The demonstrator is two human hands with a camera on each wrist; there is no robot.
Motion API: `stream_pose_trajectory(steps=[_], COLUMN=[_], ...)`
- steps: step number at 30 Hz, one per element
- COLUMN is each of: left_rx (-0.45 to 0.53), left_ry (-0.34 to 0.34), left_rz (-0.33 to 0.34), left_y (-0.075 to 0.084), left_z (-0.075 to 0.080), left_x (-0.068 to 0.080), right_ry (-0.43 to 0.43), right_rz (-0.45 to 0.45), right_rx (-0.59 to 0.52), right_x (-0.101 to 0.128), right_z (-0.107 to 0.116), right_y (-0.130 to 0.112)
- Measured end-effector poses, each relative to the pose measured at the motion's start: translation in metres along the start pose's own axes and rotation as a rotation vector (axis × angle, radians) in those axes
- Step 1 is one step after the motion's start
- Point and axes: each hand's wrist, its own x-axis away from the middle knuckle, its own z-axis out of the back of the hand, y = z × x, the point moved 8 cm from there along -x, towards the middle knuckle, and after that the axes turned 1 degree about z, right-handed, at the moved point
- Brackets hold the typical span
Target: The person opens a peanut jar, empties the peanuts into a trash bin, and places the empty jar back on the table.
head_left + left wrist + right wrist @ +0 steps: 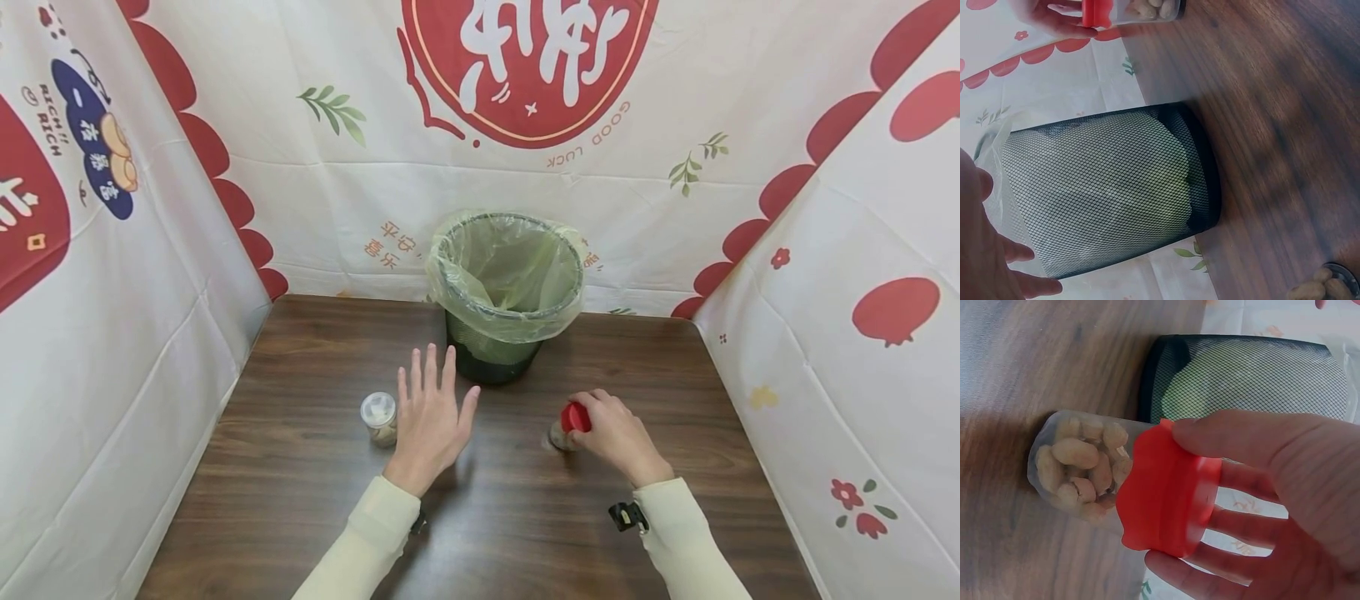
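My right hand [617,435] grips the red lid [1169,490] of a clear jar [1082,465], thumb on one side and fingers round the other. Peanuts in their shells [1075,453] fill part of that jar, which stands on the table right of the middle. My left hand [431,421] hovers palm down with its fingers spread, holding nothing. Just left of it is a second clear jar [380,419] with a pale top and brownish nuts inside. In the left wrist view, only the lower part of this jar shows at the bottom corner.
A black mesh wastebasket [1110,187] lined with a thin greenish bag [510,325] stands at the back middle, beyond both hands. Printed white cloth [300,208] hangs behind and along both sides of the dark wooden table [510,517].
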Motion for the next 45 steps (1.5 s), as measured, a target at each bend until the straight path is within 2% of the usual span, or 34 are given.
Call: stream_pose_trajectory(steps=[8,14,21,26,31,39,45], left_rx=[0.021,0.031,0.071,0.061,0.035,0.225,0.297], left_ry=[0.007,0.019,0.025,0.017,0.020,-0.016,0.054], left_rz=[0.004,-0.003,-0.055,-0.083,-0.163,-0.273,-0.392], left_y=[0.000,0.002,0.013,0.020,0.029,0.042,0.051], left_z=[0.002,0.004,0.011,0.014,0.015,0.016,0.023], left_x=[-0.001,0.000,0.001,0.002,0.004,0.007,0.011], right_ry=[0.133,0.195,0.243,0.296,0.349,0.384,0.353], right_rz=[0.048,0.076,0.096,0.150,0.220,0.314,0.366], right_rx=[-0.017,-0.052,-0.107,-0.141,-0.169,-0.243,-0.286], right_x=[0.000,0.003,0.014,0.024,0.033,0.039,0.041], right_z=[0.030,0.052,0.071,0.083,0.091,0.096,0.090], right_y=[-0.011,-0.028,-0.052,-0.074,-0.093,-0.111,-0.120])
